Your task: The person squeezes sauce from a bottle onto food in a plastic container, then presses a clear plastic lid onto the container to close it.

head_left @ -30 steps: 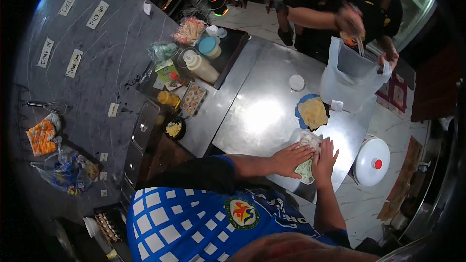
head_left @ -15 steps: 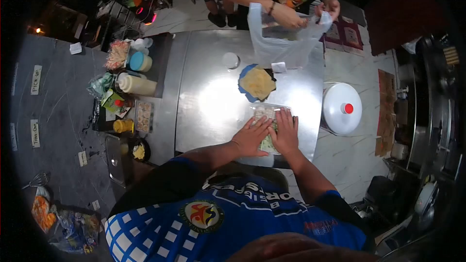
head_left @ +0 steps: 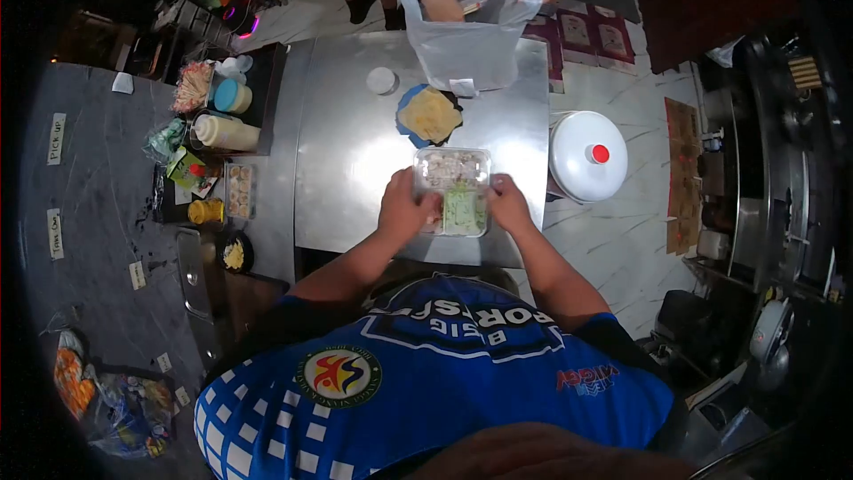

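A clear plastic food container [head_left: 454, 160], with pale chopped food and a green portion inside, lies on the steel table close to my body. My left hand [head_left: 406, 206] grips its left side, fingers curled against the edge. On the opposite side my right hand [head_left: 509, 204] holds the right edge between thumb and fingers. The lid looks closed. Just beyond the container is a pale folded cloth [head_left: 431, 116] on a blue one. A round white lid or tub [head_left: 381, 81] stands farther left.
Across the steel table [head_left: 342, 187], another person's hands work at a white plastic bag [head_left: 466, 49]. A large white round lid with a red knob [head_left: 588, 158] is at the right. Squeeze bottles [head_left: 227, 132], jars and a yellow-lidded tub line the left side.
Both hands have moved from lying flat on top of the container to gripping its two sides. The view has shifted, and the other person's arm reaches deeper into the bag.
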Motion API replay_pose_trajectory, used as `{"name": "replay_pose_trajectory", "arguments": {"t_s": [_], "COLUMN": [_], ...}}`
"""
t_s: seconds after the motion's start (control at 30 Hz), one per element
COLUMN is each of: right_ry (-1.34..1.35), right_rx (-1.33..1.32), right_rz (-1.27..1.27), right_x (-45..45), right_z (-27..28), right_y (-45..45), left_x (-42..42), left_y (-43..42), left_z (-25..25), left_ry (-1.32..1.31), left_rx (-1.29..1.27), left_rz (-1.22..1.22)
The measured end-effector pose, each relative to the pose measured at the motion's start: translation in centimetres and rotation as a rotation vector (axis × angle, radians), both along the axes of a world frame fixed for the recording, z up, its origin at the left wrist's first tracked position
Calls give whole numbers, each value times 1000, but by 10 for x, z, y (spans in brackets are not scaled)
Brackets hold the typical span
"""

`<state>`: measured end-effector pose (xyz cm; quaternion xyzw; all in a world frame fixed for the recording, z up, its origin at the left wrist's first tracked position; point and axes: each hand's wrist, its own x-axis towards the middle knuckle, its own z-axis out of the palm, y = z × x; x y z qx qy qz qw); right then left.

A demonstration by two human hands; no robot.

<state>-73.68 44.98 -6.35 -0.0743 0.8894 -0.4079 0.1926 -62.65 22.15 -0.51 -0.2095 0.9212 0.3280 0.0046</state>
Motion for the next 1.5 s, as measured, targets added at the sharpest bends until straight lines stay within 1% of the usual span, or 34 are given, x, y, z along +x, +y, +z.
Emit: {"name": "replay_pose_trajectory", "arguments": {"t_s": [0.03, 0.07, 0.1, 0.13, 0.2, 0.23, 0.3, 0.43, 0.5, 0.53, 0.6, 0.63, 0.67, 0.7, 0.73, 0.8, 0.83, 0.87, 0.93, 0.97, 1.0, 1.03, 1.07, 1.1, 1.13, 1.17, 1.2, 1.23, 1.27, 1.37, 1.4, 1.43, 1.47, 1.5], "right_ry": [-211, -422, -489, -481, -735, -732, -889, -909, -937, -936, -931, -960, -965, -957, -938, -914, -924, -931, -959, -964, -968, -952, -938, -917, -918, -905, -890, -880, -869, -787, -765, -741, -718, -701], "right_rx": [-144, -287, -370, -370, -517, -515, -681, -769, -839, -838, -920, -965, -964, -960, -992, -958, -910, -907, -888, -915, -907, -876, -843, -852, -846, -859, -873, -891, -893, -903, -847, -797, -805, -666], "right_rz": [28, 61, -6, 2, -89, -78, -39, 15, -5, 0, 0, 21, -19, -36, -31, -24, -19, 3, -29, -11, -18, -41, -64, -103, -108, -126, -144, -165, -180, -225, -197, -170, -202, -160], "right_x": [0, -3, -2, -6, -12, -15, -22, -32, -39, -40, -44, -48, -49, -49, -48, -50, -55, -55, -56, -57, -58, -59, -56, -55, -54, -54, -56, -56, -57, -58, -61, -63, -61, -58], "right_z": [-27, -38, -20, -11, 1, 5, 17, 46, 56, 61, 73, 76, 80, 94, 99, 89, 75, 70, 58, 40, 36, 32, 28, 25, 21, 17, 15, 13, 12, -2, -16, -22, -16, -7], "right_y": [4, 9, 6, 8, 14, 17, 21, 35, 39, 43, 43, 44, 44, 42, 38, 32, 31, 27, 33, 33, 36, 34, 33, 31, 29, 26, 23, 19, 14, 14, 15, 17, 22, 26], "left_x": [0, 0, 1, 1, 4, 7, 10, 10, 6, 2, -5, -6, -10, -12, -16, -17, -20, -19, -34, -40, -48, -60, -77, -83, -85, -79, -80, -72, -65, -33, -19, 4, 29, 60], "left_y": [0, 0, 0, -1, 3, 7, 11, 11, 9, 9, 7, 6, 2, 2, 0, 0, 0, -12, -38, -64, -89, -127, -149, -198, -211, -227, -240, -238, -247, -239, -232, -230, -231, -196], "left_z": [-1, -2, -4, -9, -13, -13, -10, 4, 15, 22, 34, 37, 41, 36, 45, 41, 23, 14, 1, -7, 30, 49, 130, 137, 192, 239, 264, 291, 302, 277, 258, 240, 189, 175], "left_ry": [10, -80, -169, -158, -153, -144, -128, -88, -61, -57, -118, -36, -71, -18, -31, -3, -58, -39, -251, -74, 172, 242, 117, 478, 666, 689, 812, 807, 763, 777, 675, 405, 447, 310], "left_rx": [-1, 390, 782, 782, 885, 886, 797, 802, 930, 929, 1184, 1347, 1424, 1522, 1324, 1448, 1492, 1487, 918, 805, 832, 746, 414, 472, 562, 718, 582, 551, 460, 485, 501, 410, 515, 430], "left_rz": [-1, 106, 211, 213, 338, 344, 428, 431, 431, 434, 452, 294, 293, 303, 94, 276, 360, 374, 155, 273, 319, 444, 463, 552, 474, 512, 551, 536, 508, 496, 477, 352, 295, 407]}}
